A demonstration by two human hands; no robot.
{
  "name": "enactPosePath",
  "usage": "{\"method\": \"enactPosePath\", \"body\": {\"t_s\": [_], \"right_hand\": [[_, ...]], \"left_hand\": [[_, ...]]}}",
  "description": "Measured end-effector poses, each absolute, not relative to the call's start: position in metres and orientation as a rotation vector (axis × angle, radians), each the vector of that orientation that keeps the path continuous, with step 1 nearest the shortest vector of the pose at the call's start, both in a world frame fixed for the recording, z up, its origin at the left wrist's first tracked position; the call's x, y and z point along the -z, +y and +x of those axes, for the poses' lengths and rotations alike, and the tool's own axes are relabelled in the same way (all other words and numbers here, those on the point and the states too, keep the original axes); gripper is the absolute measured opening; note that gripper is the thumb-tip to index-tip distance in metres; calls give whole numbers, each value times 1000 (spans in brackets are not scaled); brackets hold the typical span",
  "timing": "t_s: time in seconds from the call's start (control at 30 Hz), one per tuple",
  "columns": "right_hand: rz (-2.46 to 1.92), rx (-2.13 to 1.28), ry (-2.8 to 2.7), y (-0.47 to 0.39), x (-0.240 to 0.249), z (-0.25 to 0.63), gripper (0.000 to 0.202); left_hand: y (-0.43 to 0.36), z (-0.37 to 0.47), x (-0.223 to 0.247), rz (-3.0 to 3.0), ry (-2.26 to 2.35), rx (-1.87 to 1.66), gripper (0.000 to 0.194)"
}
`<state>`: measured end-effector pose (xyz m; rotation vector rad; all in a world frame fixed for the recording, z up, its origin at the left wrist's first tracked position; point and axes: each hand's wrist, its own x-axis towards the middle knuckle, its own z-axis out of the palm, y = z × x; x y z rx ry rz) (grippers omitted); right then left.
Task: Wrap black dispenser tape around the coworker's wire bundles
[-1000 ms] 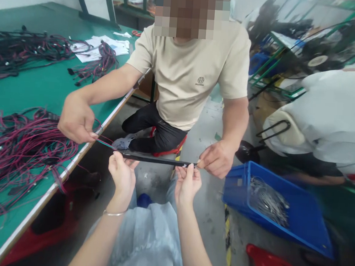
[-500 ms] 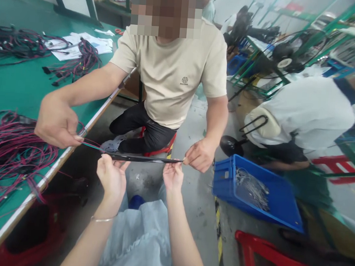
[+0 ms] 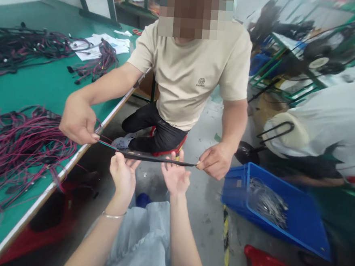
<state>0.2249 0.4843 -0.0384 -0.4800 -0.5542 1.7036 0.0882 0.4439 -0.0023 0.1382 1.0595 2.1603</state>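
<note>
At the far left, a green table [image 3: 40, 93] carries a tangled pile of red and black wires [image 3: 28, 134]. Just past its edge, a co-worker's near-table hand [image 3: 79, 120] pinches a few thin coloured wires [image 3: 107, 144]. These run rightward to a black strip [image 3: 151, 158], perhaps tape or a sleeve, stretched almost level in mid-air between the two people, above the floor.

The wearer's left hand [image 3: 122, 175] pinches the strip near its left end, thumb in front and fingers behind. That grip seems well placed: firm thumb pressure there should stop the join with the wires from slipping or twisting.

Further right, the wearer's right hand [image 3: 176, 175] is spread, palm up, its fingertips behind the strip and its thumb apart from it. Working along the strip would likely go best with light, even finger pressure.

Next, the co-worker's other hand [image 3: 216, 160] pinches the strip's right tip. Since the strip hangs between several hands, a steady, matched pull probably matters most; a sudden tug could bend it.

Beyond, a blue bin [image 3: 231, 189] stands on the floor.
</note>
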Motion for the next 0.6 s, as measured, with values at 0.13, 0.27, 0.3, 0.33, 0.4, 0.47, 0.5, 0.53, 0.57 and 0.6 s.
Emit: {"method": "enactPosePath", "body": {"t_s": [0.13,0.27,0.3,0.33,0.4,0.47,0.5,0.53,0.57,0.6], "right_hand": [[-696,-1552,-613,488,34,207,33],[-917,-1397,-519,477,32,199,36],[-975,-1389,-478,471,29,198,37],[-1024,-1398,-432,465,26,197,37],[-1085,-1444,-332,453,17,195,39],[-1084,-1486,-238,446,8,193,41],[-1060,-1504,-212,444,4,192,41],[-1028,-1520,-208,442,1,191,42],[-989,-1535,-224,442,-1,190,43],[-946,-1552,-259,441,-2,189,44]], "left_hand": [[443,88,2,124,1089,-2129,40],[442,88,4,93,1120,-2091,40],[441,88,4,89,1135,-2084,39],[440,88,4,88,1151,-2081,39],[436,89,3,100,1165,-2081,39],[431,89,1,117,1154,-2084,40],[429,88,-1,120,1144,-2085,40],[428,88,-3,121,1134,-2086,41],[426,87,-5,120,1123,-2089,41],[425,86,-7,114,1113,-2095,41]]}}
